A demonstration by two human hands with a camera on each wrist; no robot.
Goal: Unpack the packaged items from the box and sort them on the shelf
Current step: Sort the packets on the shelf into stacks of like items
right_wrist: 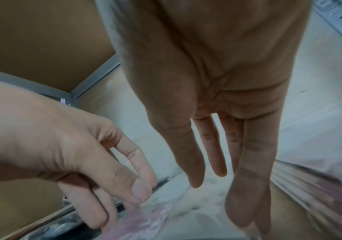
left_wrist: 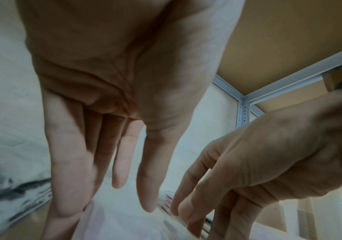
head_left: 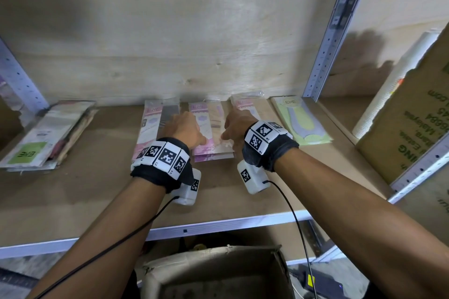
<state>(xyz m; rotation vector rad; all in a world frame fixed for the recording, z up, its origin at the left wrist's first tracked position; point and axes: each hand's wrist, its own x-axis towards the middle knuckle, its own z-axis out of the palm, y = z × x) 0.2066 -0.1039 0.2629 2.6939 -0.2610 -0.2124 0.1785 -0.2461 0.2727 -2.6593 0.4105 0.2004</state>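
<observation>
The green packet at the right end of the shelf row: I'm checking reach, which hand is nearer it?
Right. The right hand sits just left of the green packet; the left hand lies farther left.

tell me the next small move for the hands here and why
Probably draw both hands back and down to the box for another packet. The left hand and right hand are open, fingers straight, over the middle pink stack, which already lies flat on the shelf in line with its neighbours. Neither hand holds anything.
</observation>
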